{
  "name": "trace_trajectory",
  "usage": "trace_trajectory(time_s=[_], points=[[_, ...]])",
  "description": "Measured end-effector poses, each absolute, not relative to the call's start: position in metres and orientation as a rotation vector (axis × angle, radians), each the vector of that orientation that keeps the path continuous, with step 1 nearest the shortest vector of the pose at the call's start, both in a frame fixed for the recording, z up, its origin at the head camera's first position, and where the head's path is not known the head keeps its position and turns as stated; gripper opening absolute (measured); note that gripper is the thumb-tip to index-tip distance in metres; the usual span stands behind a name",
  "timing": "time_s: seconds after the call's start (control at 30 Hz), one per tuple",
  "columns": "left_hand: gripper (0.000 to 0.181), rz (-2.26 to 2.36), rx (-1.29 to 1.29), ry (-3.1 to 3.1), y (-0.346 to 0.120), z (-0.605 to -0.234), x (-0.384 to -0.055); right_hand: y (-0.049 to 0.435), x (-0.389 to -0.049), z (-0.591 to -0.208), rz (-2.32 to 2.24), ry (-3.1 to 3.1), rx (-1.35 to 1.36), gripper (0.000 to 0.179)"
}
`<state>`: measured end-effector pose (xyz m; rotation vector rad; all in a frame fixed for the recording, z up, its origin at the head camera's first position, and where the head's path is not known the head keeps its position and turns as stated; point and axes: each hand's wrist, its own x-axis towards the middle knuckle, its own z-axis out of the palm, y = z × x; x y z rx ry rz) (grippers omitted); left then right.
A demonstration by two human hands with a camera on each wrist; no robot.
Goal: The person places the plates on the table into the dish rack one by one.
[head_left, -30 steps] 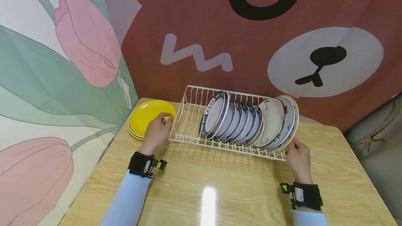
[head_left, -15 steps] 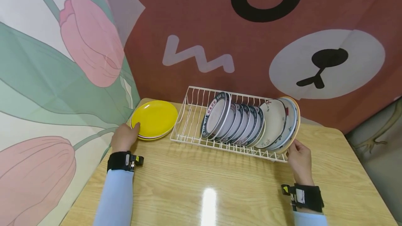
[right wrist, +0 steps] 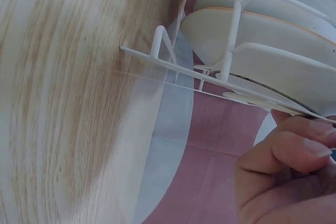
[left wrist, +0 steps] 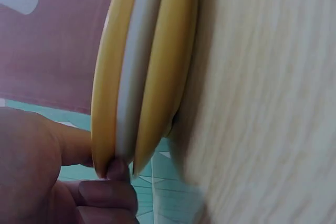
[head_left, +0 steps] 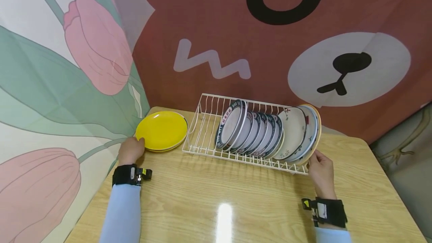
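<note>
My left hand (head_left: 130, 151) pinches the near-left rim of the top yellow plate (head_left: 162, 130). Its thumb is over that plate, and a fingertip is at the rim of the white plate (left wrist: 137, 72) just beneath. A lower yellow plate (left wrist: 167, 66) forms the bottom of this stack. My right hand (head_left: 320, 170) grips the right end of the white wire dish rack (head_left: 206, 149), fingers curled at its frame (right wrist: 262, 100). Right above those fingers, an orange-rimmed plate (head_left: 316, 143) stands as the outermost dish.
Several dark-rimmed white dishes (head_left: 233, 125) lean upright in the rack's middle, with larger patterned plates (head_left: 291, 132) to their right. Bare slots lie at the rack's left end. Wood-grain tabletop (head_left: 249, 198) extends in front; a printed curtain (head_left: 209, 18) hangs behind.
My left hand has gone from the yellow stack's right side to its left rim. Over the last half second the top yellow plate has shifted slightly left and nearer. The right hand stays put.
</note>
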<state>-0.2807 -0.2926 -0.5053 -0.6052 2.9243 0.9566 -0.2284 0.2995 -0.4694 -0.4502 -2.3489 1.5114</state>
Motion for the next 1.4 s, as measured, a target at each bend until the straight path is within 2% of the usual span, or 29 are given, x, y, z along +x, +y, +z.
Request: trace_trajectory(time_s=[0.17, 0.57, 0.73, 1.07, 1.4], points=[[0.043, 1.138, -0.695, 2.992, -0.291, -0.503, -0.28, 0.3, -0.229, -0.471, 1.53, -2.357, -0.46, 0.043], [0.05, 1.541, -0.732, 3.021, -0.281, -0.505, -0.288, 0.3, -0.228, -0.471, 1.52, -2.386, -0.452, 0.048], [0.052, 1.693, -0.71, 3.054, -0.276, -0.494, -0.289, 0.3, -0.228, -0.471, 1.539, -2.373, -0.44, 0.046], [0.052, 2.19, -0.443, 2.862, -0.239, -0.438, -0.276, 0.301, -0.229, -0.467, 1.563, -2.368, -0.437, 0.047], [0.051, 2.176, -0.058, 2.795, -0.172, -0.419, -0.262, 0.301, -0.229, -0.468, 1.557, -2.361, -0.441, 0.046]])
